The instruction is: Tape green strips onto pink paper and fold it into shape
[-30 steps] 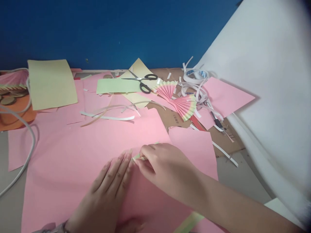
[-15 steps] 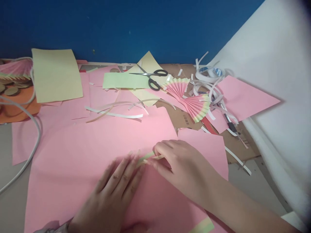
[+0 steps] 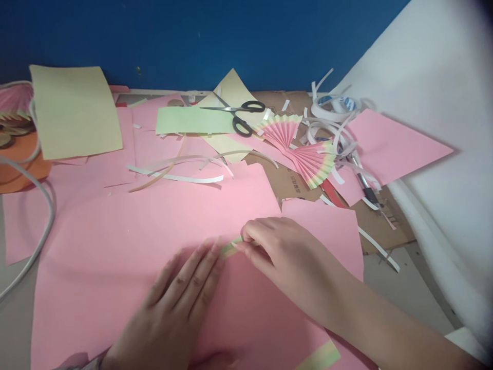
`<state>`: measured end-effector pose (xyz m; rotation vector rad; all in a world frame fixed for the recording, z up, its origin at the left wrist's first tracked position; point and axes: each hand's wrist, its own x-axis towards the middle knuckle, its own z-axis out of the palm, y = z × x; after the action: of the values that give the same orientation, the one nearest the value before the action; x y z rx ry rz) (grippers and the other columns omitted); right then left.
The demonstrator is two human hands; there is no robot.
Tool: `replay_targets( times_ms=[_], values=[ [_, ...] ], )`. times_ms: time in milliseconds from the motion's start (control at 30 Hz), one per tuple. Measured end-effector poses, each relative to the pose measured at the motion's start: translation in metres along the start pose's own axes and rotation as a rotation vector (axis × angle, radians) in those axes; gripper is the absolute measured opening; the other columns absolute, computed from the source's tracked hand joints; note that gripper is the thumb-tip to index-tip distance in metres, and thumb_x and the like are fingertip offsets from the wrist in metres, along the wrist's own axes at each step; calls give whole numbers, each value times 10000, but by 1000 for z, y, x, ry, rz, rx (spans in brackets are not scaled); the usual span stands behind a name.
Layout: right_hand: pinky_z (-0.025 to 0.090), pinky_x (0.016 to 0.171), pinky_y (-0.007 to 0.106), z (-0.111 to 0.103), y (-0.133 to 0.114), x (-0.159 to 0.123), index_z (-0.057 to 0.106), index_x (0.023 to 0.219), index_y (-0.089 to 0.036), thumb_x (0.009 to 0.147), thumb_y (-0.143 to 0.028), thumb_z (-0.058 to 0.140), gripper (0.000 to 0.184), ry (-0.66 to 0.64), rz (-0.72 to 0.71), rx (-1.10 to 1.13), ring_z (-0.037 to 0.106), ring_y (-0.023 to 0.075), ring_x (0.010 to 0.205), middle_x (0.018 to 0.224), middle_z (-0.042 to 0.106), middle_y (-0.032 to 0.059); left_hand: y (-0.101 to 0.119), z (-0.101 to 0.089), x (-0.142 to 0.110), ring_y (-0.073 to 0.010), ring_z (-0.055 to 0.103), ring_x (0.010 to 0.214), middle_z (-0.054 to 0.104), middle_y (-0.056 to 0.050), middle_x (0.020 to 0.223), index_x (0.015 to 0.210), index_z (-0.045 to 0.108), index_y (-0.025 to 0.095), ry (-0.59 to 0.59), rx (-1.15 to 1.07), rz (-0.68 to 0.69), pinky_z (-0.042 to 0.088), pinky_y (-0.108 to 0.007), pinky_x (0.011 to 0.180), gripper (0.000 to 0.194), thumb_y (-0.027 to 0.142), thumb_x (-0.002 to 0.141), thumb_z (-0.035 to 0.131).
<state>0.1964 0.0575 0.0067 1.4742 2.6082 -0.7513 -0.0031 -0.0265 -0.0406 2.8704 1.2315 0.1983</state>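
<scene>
My left hand lies flat on a large pink paper sheet, fingers stretched out and fingertips at the left end of a narrow green and yellow paper strip. At that strip's other end is my right hand, with its fingers curled and thumb and forefinger closed on it. Part of the strip is hidden under my fingers. Another green and yellow strip runs along the sheet's lower right edge.
Black-handled scissors rest on green paper. A pleated pink fan, tape rolls and a pen lie back right. Loose white strips cross the sheet. A yellow sheet and white cable are left.
My right thumb and forefinger have closed up at the strip, and the pale sliver between them no longer shows. My left hand stays flat. The view has shifted slightly.
</scene>
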Motion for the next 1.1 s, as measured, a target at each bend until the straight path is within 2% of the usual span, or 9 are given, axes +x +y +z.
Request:
replay_targets(
  times_ms=[367,567,767,900,1100],
  values=[
    [307,582,267,6,2,-2,428,702,-198,881,-175,458,183,6,-12,-10,476,143,637,681,539,-18,1,-3,0,-314,311,1303,354,-188,1416,1351,346,11,4,-28,-12,163,-436,1084,854,632,769,426],
    [284,562,261,7,2,-3,410,673,-197,868,-154,458,205,29,-18,-36,457,130,600,644,519,-25,-2,-4,8,-275,276,1328,309,-107,1455,1383,324,95,-4,-95,-92,96,-409,1110,785,607,795,415],
    [285,569,262,8,3,-4,391,661,-195,866,-141,452,221,72,-42,-39,461,123,594,634,515,-30,-2,-4,14,-293,244,1337,237,-58,1488,1404,289,150,-63,-115,-121,70,-446,1107,760,614,811,390],
    [276,544,256,5,3,-2,410,653,-195,879,-155,442,232,60,-18,-4,469,121,583,617,520,-30,-1,-6,15,-312,243,1333,239,-79,1487,1389,328,152,-67,-106,-121,101,-469,1093,720,597,825,384],
    [235,496,256,-1,2,-2,410,636,-194,897,-197,432,262,23,34,54,442,114,553,600,511,-37,0,-8,15,-341,228,1334,213,-113,1491,1396,305,127,-79,-96,-105,122,-501,1072,751,599,818,387]
  ],
)
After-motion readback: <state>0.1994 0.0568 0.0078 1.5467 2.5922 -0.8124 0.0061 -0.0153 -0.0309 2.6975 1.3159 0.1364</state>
